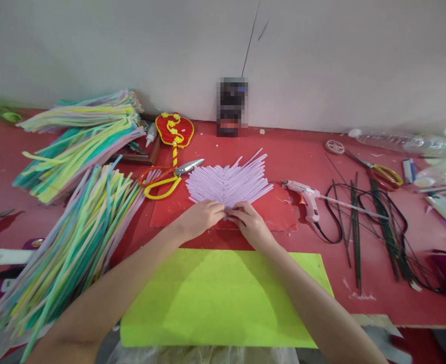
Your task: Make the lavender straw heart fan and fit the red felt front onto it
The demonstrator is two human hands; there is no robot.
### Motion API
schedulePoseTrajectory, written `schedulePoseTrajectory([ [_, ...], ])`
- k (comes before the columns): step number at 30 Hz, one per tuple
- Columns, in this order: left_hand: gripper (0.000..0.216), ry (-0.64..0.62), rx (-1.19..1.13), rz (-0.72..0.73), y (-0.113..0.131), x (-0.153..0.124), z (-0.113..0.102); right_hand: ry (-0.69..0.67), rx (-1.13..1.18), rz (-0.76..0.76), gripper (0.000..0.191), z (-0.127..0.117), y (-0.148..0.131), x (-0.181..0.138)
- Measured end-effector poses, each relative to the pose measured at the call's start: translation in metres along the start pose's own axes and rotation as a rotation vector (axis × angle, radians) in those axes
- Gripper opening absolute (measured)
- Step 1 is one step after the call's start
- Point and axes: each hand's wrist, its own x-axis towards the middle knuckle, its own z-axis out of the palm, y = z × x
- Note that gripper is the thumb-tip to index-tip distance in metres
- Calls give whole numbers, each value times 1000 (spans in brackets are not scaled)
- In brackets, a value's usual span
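Pinching at the bottom tip of a lilac, leaf-shaped spread of fuzzy stems [226,184], the left hand [209,214] and right hand [247,217] sit close together, fingers bent and nearly closed, stem ends between them. Back left, a shallow dark-brown tray [152,153] has small tools in it, partly hidden by bundles of fuzzy pastel stems [101,131]; a white nozzled bottle [151,134] slants by its rim, inside or not I can't tell. Far right, a clear plastic bottle [401,143] lies sideways, contents unclear.

Now the edges: the lilac spread lies on a flat red board [166,215], tip near the board's front edge; a lime-green sheet [223,298] stretches below both forearms. Orange-and-yellow-handled scissors [178,173] crowd the left, a pink glue gun [311,205] sits right, and red tabletop [295,146] shows behind.

And the spread itself: stems slant up and outward from a central seam, fairly even on the left, longer and ragged at upper right.
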Motion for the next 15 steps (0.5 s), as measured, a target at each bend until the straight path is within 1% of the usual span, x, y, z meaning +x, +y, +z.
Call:
schedulePoseTrajectory([
  [4, 25, 15, -57, -15, -1, -3, -3, -11, -6, 15, 23, 1, -1, -2],
  [7, 21, 91, -142, -83, -1, -9, -10, 43, -44, 19, 23, -3, -3, -2],
  [10, 19, 180, -160, -170, -1, -16, -17, 189, -135, 91, 20, -21, -3, 1],
  [12, 19, 212, -136, -201, -1, -20, -17, 316, -247, 182, 19, -44, 4, 1],
  [15, 19, 226, -81, -199, -2, -24, -11, 561, -441, 384, 23, -85, 28, -6],
])
